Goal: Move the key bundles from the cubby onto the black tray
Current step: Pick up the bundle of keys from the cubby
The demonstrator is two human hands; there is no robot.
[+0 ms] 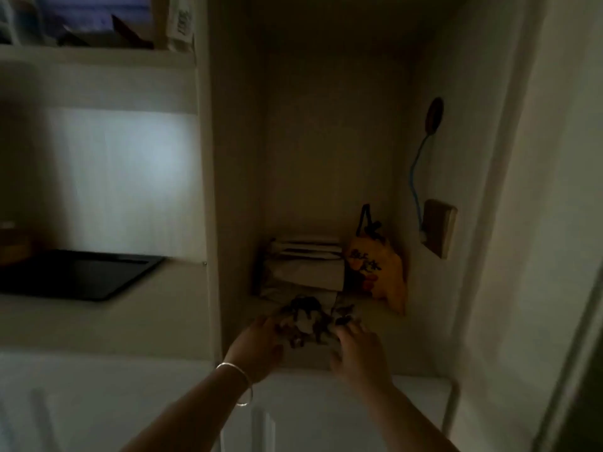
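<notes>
A dark, tangled heap of key bundles [308, 318] lies at the front of the dim cubby floor [375, 340]. My left hand [257, 347], with a silver bangle on the wrist, touches the heap's left side. My right hand [357, 349] reaches in at the heap's right side, fingertips on the keys. The picture is too dark and blurred to show whether either hand has closed on a bundle. The black tray [75, 275] lies flat on the counter to the left, outside the cubby, with nothing on it.
Behind the keys stand a stack of papers and boxes [306, 265] and an orange bag [380, 272]. A blue cord [416, 181] runs to a wall socket [439, 228] on the cubby's right wall. A vertical panel [212, 190] separates cubby from counter.
</notes>
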